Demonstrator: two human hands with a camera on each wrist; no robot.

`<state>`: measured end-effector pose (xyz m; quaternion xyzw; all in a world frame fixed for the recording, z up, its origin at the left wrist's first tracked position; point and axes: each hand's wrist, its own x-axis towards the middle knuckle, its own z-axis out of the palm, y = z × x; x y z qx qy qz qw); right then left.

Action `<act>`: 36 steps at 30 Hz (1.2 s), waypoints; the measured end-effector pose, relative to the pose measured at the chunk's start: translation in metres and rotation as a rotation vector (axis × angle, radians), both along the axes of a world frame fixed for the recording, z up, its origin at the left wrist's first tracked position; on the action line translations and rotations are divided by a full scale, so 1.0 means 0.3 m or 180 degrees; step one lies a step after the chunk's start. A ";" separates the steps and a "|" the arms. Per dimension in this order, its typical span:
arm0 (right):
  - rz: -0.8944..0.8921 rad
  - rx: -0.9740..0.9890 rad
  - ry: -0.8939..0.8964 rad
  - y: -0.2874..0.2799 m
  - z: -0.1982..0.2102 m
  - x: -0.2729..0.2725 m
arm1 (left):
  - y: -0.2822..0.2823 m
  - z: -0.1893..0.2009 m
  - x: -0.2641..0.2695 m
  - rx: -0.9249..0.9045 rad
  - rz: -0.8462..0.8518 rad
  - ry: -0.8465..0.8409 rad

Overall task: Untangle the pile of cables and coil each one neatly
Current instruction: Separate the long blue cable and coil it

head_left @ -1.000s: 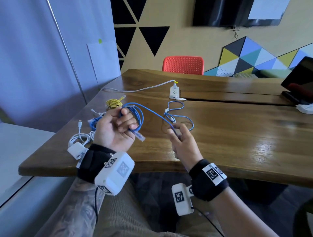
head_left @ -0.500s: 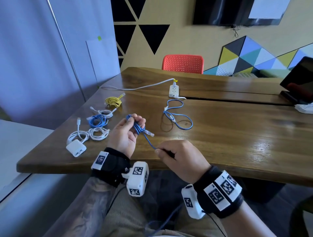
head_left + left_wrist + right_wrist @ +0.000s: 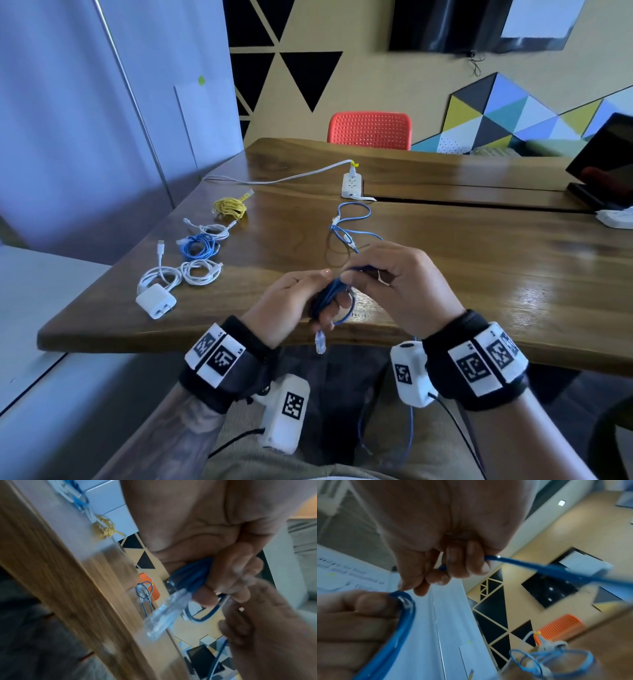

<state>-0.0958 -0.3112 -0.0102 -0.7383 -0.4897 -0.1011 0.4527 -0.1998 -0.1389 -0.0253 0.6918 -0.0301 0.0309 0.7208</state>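
My left hand [image 3: 301,301] grips a bundle of coiled loops of a dark blue network cable [image 3: 328,298] [image 3: 190,577] just above the table's near edge. Its clear plug [image 3: 320,342] [image 3: 164,616] dangles below the fingers. My right hand [image 3: 383,284] pinches the same cable [image 3: 530,566] right beside the coil, and the free length drops down past my lap [image 3: 411,428]. A second, loose blue cable [image 3: 349,229] [image 3: 553,660] lies uncoiled on the wooden table [image 3: 479,274] behind my hands.
At the table's left lie coiled cables: a yellow one [image 3: 230,208], a white one [image 3: 214,231], a blue one [image 3: 198,247], a white one [image 3: 200,271], and a white charger with its cable [image 3: 156,301]. A white power strip [image 3: 352,185] and a red chair [image 3: 370,131] stand further back.
Both hands came down and toward me to the table's near edge. The stretched span between them closed up; my right hand now sits against the coil, and the plug hangs downward.
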 end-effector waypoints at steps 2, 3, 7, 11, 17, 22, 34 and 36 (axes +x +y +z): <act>-0.0052 0.0266 0.0347 0.011 -0.037 0.015 | -0.001 0.008 -0.002 -0.0228 -0.0062 0.0131; -0.0066 0.0374 0.0443 0.019 -0.056 0.017 | 0.001 0.010 -0.002 -0.0419 -0.0117 0.0168; -0.0054 0.0266 0.1003 0.056 -0.140 -0.010 | 0.022 0.031 0.002 -0.1520 -0.0244 -0.0041; -0.0022 -0.0538 0.1098 0.072 -0.241 -0.079 | 0.049 0.019 0.034 -0.2045 0.0368 -0.0458; 0.0002 -0.1156 0.0246 0.056 -0.178 -0.130 | 0.077 -0.109 0.081 -0.1083 0.1512 -0.0474; -0.0103 -0.0900 0.0102 0.016 -0.092 -0.154 | 0.067 -0.142 0.038 0.0469 0.1305 -0.0425; -0.0334 0.0114 0.0292 -0.002 -0.106 -0.034 | 0.005 -0.021 -0.034 -0.0798 0.0029 0.0346; -0.0451 0.0090 0.0399 -0.001 -0.142 -0.030 | 0.022 0.005 -0.034 -0.1468 0.0019 0.0238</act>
